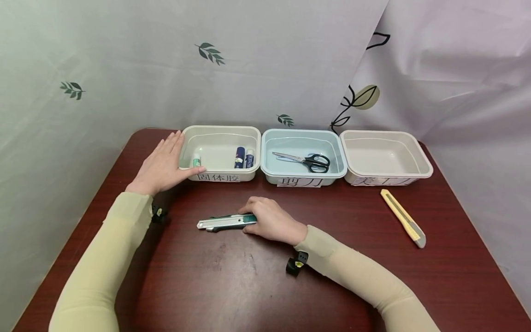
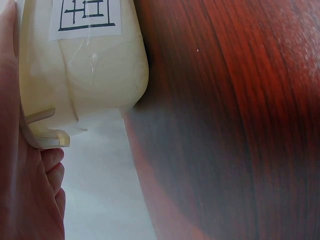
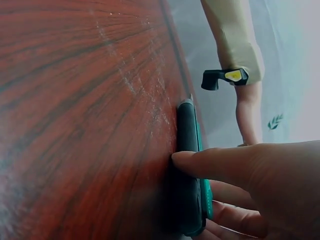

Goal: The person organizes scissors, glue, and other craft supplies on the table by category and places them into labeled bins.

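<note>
My right hand (image 1: 271, 220) grips a green and silver utility knife (image 1: 226, 222) by one end, thumb on one side and fingers on the other. In the right wrist view the knife's dark side (image 3: 188, 135) lies close along the tabletop. My left hand (image 1: 162, 163) rests against the left corner of a cream bin (image 1: 220, 176), its fingers straight along the side and the thumb over the front rim. Inside that bin are a green-and-white glue stick (image 1: 197, 160) and two dark blue ones (image 1: 239, 157). A yellow utility knife (image 1: 403, 218) lies on the right of the table.
A light blue bin (image 1: 267, 173) in the middle holds black-handled scissors (image 1: 317, 163). To its right stands another cream bin (image 1: 423, 170). All three bins carry paper labels and line the back of the dark red table (image 1: 232, 286), before a hanging curtain (image 1: 145, 60).
</note>
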